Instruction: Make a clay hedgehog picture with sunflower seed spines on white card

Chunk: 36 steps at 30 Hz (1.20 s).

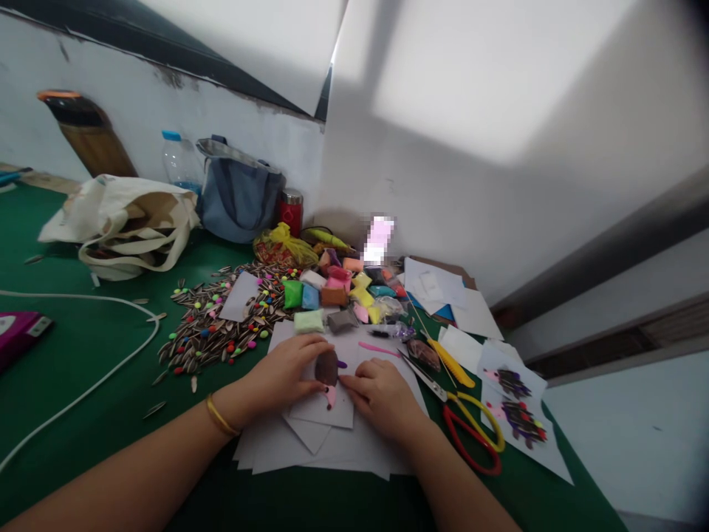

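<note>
A flat clay hedgehog [326, 367] with a brown body, pink head and dark dots for eye and nose lies on a small white paper [340, 416]. A purple clay piece [342, 364] sticks out at the body's right side. My left hand [285, 369], with a gold bangle, curves around the hedgehog's left side; its fingers reach the upper edge and the thumb lies near the head. My right hand [377, 388] has its fingers bent together at the body's right edge; anything small between the fingertips is hidden. More white sheets [360, 454] lie underneath.
Striped seeds with coloured balls [213, 329] spread at the left. Clay packets [335, 295] sit behind my hands. Scissors [470, 425] and a yellow cutter [451, 362] lie right, near a sheet with two finished-looking hedgehogs [521, 421]. Bags [238, 196], a bottle [180, 162] and a blurred bright screen [379, 240] stand behind.
</note>
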### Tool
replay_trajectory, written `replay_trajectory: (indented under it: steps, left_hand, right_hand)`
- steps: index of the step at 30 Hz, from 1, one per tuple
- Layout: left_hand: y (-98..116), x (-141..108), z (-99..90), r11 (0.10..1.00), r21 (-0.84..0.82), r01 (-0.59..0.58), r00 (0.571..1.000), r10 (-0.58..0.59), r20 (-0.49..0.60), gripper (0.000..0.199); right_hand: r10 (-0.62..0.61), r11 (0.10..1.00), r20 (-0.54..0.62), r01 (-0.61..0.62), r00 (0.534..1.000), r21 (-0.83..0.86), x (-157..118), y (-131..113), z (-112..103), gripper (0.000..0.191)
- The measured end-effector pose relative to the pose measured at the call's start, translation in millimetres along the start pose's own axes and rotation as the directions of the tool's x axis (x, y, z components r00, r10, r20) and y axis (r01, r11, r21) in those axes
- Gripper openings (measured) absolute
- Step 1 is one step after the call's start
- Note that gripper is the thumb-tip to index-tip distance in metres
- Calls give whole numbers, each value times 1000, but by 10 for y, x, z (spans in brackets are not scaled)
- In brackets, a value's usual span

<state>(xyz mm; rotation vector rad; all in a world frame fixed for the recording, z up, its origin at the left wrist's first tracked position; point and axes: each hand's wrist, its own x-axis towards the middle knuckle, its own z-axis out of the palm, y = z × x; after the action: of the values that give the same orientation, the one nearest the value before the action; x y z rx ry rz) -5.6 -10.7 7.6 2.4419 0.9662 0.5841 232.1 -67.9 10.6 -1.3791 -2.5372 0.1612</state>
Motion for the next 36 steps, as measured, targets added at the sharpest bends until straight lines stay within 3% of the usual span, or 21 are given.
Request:
replay_trajectory:
  steps: [4, 7, 14, 23, 26, 30, 36]
  left_hand:
    - [-43, -6, -27, 1000, 18, 24, 997, -25, 73, 91]
    - [-43, -2, -32, 999, 25, 25, 994, -27, 105, 98]
    - [-57, -2, -17, 1000, 20, 17, 995, -19, 102, 97]
    - [-83, -20, 4, 1000, 20, 0, 996, -2, 90, 96]
    - [-74, -19, 0, 1000, 16, -2, 996, 1, 89, 96]
    - [-37, -3, -18, 1000, 25, 3, 996, -5, 90, 93]
    - [-25, 6, -17, 999, 35, 18, 996, -21, 87, 91]
  right_hand:
    - [5, 1000, 0, -5, 1000, -4, -1, 2, 6, 22]
    - [3, 1000, -6, -3, 1000, 10, -5, 7, 7, 22]
    - [27, 993, -59, -20, 998, 115, 2, 19, -2, 29]
    - [-23, 996, -13, 24, 1000, 91, 14, 16, 45, 30]
    - [67, 988, -65, -57, 996, 144, 0, 34, 53, 27]
    - [221, 960, -108, -197, 969, 197, 15, 26, 81, 7]
    - [226, 967, -81, -213, 971, 141, 109, -35, 148, 13]
